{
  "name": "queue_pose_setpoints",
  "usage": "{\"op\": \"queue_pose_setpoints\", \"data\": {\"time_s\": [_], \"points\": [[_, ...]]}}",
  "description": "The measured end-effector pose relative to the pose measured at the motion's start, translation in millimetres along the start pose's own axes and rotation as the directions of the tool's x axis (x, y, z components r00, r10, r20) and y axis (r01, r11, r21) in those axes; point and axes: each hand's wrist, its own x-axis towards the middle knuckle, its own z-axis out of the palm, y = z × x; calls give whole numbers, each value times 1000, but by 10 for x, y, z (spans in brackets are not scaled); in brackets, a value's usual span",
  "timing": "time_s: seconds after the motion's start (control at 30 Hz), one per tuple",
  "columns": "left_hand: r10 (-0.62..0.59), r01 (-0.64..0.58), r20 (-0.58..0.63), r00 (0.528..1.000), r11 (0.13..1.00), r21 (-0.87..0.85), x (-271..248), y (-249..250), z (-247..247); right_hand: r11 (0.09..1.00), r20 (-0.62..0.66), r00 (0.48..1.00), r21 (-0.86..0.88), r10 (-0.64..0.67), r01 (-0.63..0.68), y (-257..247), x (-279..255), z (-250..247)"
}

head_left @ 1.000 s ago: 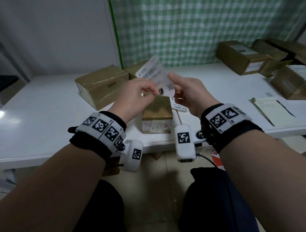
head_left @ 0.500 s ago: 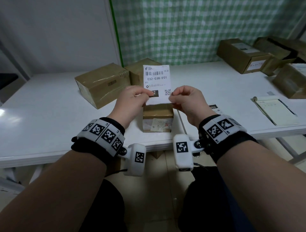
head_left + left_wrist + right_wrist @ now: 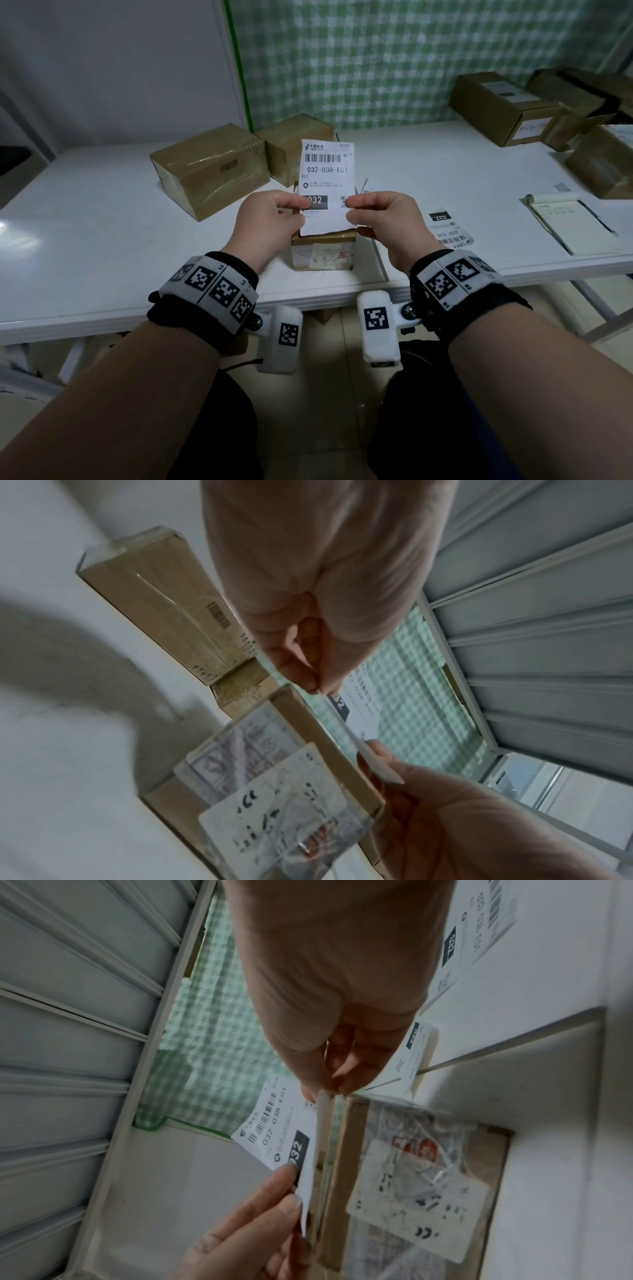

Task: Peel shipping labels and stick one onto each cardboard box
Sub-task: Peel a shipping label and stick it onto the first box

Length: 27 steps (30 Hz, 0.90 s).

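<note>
A white shipping label (image 3: 326, 174) printed "032-038-E01" stands upright in the air, held by both hands. My left hand (image 3: 274, 219) pinches its lower left edge and my right hand (image 3: 376, 219) pinches its lower right edge. The label (image 3: 277, 1137) shows in the right wrist view, and edge-on as the label (image 3: 356, 721) in the left wrist view. Right below it a small cardboard box (image 3: 323, 251) sits near the table's front edge, with an old sticker on its front. Two larger boxes (image 3: 212, 168) stand behind it.
Another label (image 3: 450, 228) lies on the white table (image 3: 102, 240) to the right, and a further one (image 3: 368, 186) peeks out behind my right hand. A notepad (image 3: 568, 226) lies further right. Several cardboard boxes (image 3: 503, 106) are stacked at the back right by the checked cloth.
The label was tilted and blurred a second ago; now both hands hold it upright and still, printed side towards me, slightly lower over the small box.
</note>
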Motion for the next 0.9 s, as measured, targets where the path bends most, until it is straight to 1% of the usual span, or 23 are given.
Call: {"op": "queue_pose_setpoints", "data": {"time_s": [0.13,0.33,0.53,0.9], "points": [[-2,3,-14,1000,999,37,-13,-22,-2,1000,3,1000,-18,-12,12,14,-6,19],[0,-1,13,1000,999,44,-46,-56,-44,998,4,1000,-55,-24,24,61,-4,25],[17,-17,13,1000,998,64,-62,-67,-53,998,-5,999,-54,-34,34,91,-15,10],[72,-71,5,997,985,155,-34,-90,-15,995,-18,998,-78,-59,57,94,-16,17]]}}
